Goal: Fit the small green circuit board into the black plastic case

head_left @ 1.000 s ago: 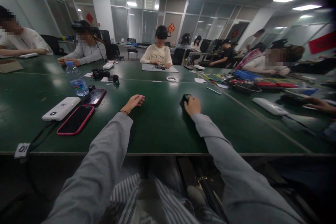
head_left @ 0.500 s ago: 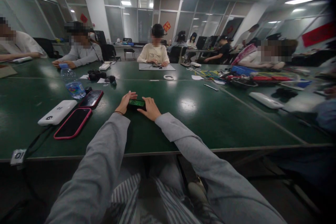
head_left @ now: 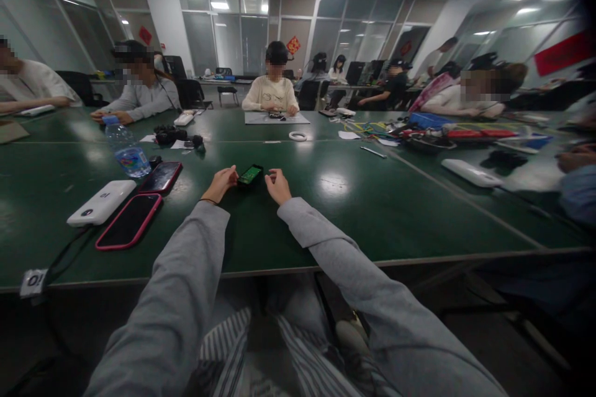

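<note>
Sits at a glossy dark green worktop [head_left: 395, 217]. Has a small black rectangular object with a bright green upper face [head_left: 250, 174] lying there, set aslant between both hands. Holds the bare left hand [head_left: 222, 185] just left of that black object, partly open, fingers loosely bent; cannot tell light contact from a tiny gap at the near edge. Holds the bare right hand [head_left: 278, 186] just right of the black object, half open, thumb and fingers curved, gripping nothing, a narrow gap apart from it. Shows, left of the black object, a black phone with a reddish-pink rim [head_left: 161, 177]; farther left and nearer the body, a second black phone in a bright pink case [head_left: 129, 221] and a white rounded power bank [head_left: 101, 203]; left and slightly beyond, a clear plastic bottle with a blue cap [head_left: 126, 152]. Shows, beyond the black object and to its right, a flat white ring [head_left: 298, 136] and a slim silver bar [head_left: 373, 152]; well beyond, a seated person in a cream top [head_left: 274, 93].
</note>
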### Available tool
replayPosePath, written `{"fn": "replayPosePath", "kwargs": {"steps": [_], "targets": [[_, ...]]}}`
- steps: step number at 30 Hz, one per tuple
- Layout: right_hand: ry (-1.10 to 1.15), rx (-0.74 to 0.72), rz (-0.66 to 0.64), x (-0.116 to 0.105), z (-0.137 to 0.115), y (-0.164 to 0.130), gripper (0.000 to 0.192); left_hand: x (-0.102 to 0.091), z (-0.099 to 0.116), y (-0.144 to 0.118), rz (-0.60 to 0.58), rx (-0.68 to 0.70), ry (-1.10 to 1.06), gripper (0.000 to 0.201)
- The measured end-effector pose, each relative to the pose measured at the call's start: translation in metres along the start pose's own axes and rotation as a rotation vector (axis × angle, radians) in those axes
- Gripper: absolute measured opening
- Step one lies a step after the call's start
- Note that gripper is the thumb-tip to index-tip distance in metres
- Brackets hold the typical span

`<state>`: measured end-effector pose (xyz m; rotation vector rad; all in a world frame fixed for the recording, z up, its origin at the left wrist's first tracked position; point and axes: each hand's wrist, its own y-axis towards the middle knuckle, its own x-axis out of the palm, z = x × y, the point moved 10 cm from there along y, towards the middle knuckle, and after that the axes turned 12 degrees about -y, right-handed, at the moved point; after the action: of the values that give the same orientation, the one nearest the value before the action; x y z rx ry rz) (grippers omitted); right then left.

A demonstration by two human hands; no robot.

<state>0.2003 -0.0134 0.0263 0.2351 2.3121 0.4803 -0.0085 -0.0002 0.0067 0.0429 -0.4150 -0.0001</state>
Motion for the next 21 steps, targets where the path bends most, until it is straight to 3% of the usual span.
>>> {"fn": "replayPosePath", "kwargs": {"steps": [2, 4, 7, 11, 13, 15, 21], "targets": [[0.076, -0.029, -0.075, 0.005, -0.01, -0.003, 0.026, 0.025, -0.015, -0.008, -0.173, -0.154, 0.002, 0.038], [0.15, -0.04, -0.149, 0.01, -0.017, -0.007, 0.031, 0.033, -0.015, -0.011, -0.205, -0.155, 0.058, 0.04], [0.18, -0.08, -0.202, 0.013, -0.026, -0.013, 0.038, 0.015, 0.011, -0.006, -0.04, 0.091, 0.166, 0.04], [0.017, -0.257, -0.22, 0.02, -0.04, -0.019, 0.064, -0.013, 0.039, -0.004, 0.14, 0.366, 0.406, 0.04], [-0.028, -0.309, -0.224, 0.022, -0.043, -0.021, 0.068, -0.019, 0.05, -0.007, 0.201, 0.491, 0.516, 0.046], [-0.04, -0.321, -0.229, 0.022, -0.044, -0.021, 0.066, -0.021, 0.054, -0.009, 0.235, 0.547, 0.583, 0.049], [0.01, -0.373, -0.235, 0.016, -0.053, -0.022, 0.059, -0.02, 0.046, -0.007, 0.232, 0.527, 0.61, 0.046]]}}
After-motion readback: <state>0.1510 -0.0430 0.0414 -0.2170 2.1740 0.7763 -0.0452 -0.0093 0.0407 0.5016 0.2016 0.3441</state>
